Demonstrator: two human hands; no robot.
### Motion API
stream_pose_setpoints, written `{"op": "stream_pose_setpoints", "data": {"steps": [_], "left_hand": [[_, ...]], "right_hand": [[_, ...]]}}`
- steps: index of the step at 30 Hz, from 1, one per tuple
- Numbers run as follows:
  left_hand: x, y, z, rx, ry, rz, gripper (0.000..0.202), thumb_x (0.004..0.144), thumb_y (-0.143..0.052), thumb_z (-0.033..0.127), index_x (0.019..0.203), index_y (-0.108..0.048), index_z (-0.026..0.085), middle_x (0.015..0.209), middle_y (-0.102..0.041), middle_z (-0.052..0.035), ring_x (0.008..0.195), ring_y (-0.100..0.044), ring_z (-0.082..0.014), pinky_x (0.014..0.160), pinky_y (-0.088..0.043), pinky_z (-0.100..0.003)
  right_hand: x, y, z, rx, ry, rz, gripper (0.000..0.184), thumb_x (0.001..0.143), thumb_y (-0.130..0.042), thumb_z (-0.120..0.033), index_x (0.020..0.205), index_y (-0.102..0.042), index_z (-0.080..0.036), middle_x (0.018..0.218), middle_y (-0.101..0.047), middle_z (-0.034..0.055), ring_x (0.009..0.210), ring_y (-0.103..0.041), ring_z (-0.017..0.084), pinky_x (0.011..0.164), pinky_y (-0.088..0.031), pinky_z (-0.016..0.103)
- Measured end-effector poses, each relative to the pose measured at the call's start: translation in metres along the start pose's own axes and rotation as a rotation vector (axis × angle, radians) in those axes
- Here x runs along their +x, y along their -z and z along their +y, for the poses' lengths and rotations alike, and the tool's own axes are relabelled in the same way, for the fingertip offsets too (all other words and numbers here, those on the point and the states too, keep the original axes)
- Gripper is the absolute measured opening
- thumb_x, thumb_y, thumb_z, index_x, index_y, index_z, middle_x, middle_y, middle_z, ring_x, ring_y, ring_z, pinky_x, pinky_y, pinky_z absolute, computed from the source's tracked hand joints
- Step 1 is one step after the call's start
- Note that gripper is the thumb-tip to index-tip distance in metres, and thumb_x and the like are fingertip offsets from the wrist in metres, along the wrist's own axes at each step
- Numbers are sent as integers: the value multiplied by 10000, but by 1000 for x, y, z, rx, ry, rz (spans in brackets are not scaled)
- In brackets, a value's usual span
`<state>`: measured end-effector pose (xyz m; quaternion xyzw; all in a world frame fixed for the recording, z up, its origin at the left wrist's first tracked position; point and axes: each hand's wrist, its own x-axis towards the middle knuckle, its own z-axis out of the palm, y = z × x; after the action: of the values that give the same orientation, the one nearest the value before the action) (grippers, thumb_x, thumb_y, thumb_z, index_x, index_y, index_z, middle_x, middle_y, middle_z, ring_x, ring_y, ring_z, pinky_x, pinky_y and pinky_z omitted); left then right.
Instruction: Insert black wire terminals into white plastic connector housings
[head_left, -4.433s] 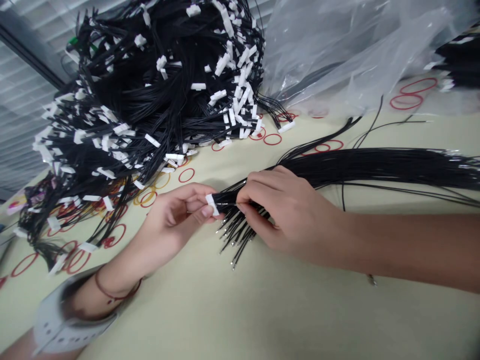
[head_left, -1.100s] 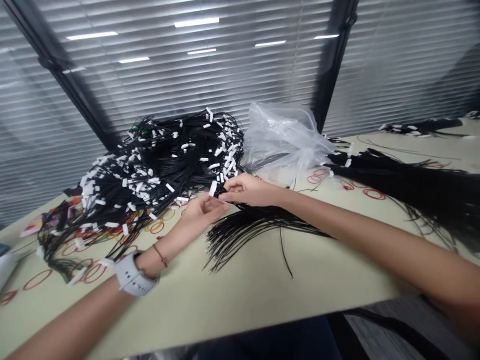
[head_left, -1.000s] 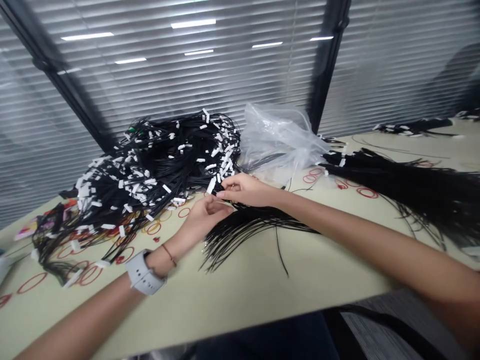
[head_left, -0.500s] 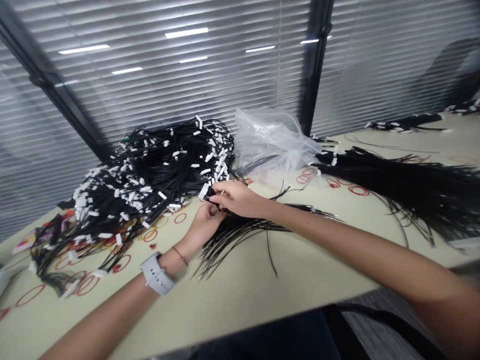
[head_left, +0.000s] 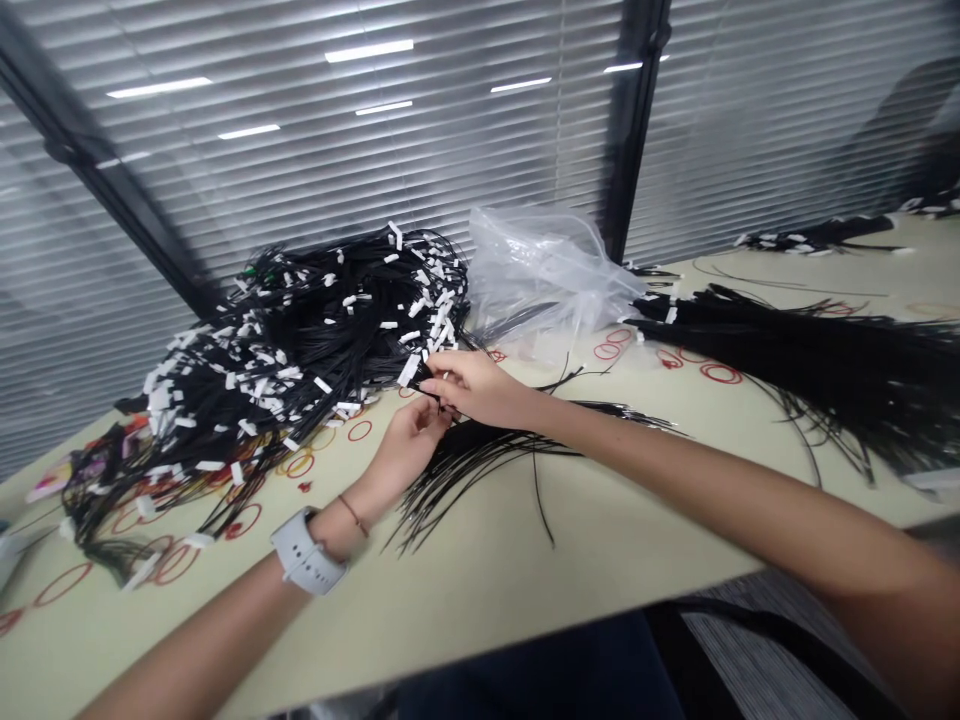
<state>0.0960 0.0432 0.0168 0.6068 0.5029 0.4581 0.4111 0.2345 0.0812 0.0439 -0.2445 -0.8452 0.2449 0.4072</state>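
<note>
Hands together: right hand (head_left: 476, 388) pinches black wires (head_left: 469, 462) near a white connector (head_left: 409, 370), left hand (head_left: 409, 447) just beneath, grip unclear. Big wire heap (head_left: 300, 340) sits left on the worktop (head_left: 525, 590).

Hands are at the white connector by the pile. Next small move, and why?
Probably draw the white plastic connector clear of the tangled black wire pile: it sits right at the pile's edge, the right hand appears to pinch its black wires, and the left hand is close beneath.
</note>
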Motion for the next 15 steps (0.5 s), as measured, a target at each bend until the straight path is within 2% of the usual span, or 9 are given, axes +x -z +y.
{"op": "stream_pose_setpoints", "data": {"steps": [6, 12, 15], "left_hand": [[-1, -12, 3, -62, 70, 18, 117, 719, -627, 244, 709, -591, 133, 626, -576, 16, 574, -532, -113, 561, -418, -234], [5, -18, 2, -67, 104, 50, 170, 852, -513, 242, 951, -566, 115, 911, -601, -43, 741, -595, -148, 638, -504, -317], [3, -17, 1, -111, 102, 56, 120, 801, -579, 221, 844, -590, 109, 786, -612, -19, 655, -581, -125, 595, -484, -272]], "right_hand": [[1, -2, 3, 45, -14, 1, 232, 822, -405, -268, 634, -294, -188, 589, -344, -58, 566, -326, 71, 536, -241, 214], [1, -1, 7, 67, -19, -3, 239, 818, -418, -280, 637, -289, -189, 576, -314, -65, 545, -304, 64, 514, -235, 208], [1, 0, 6, 75, -14, -13, 241, 813, -424, -262, 626, -290, -186, 572, -303, -64, 546, -301, 64, 515, -233, 208]]}}
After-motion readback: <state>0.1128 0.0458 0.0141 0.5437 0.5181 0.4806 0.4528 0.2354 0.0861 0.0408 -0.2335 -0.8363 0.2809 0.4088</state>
